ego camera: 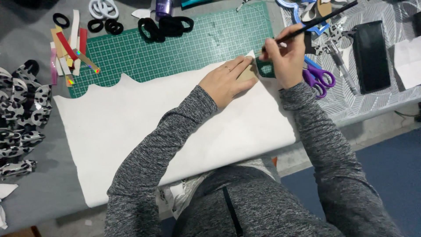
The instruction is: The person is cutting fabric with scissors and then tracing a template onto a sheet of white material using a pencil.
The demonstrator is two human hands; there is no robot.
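My left hand [228, 80] lies flat, fingers together, pressing a small tan cardboard piece [248, 73] onto the top right corner of a large white sheet [175, 127]. My right hand [285, 56] grips a long black pencil [315, 22], its tip down at the edge of the cardboard piece. The white sheet lies partly over a green cutting mat [188, 44] and has a wavy cut upper edge.
Purple-handled scissors [319, 79] lie just right of my right hand. Black hair ties [164, 26], coloured strips [70, 48] and leopard-print bows [19, 114] sit at the top and left. A black flat case [372, 55] lies at the right.
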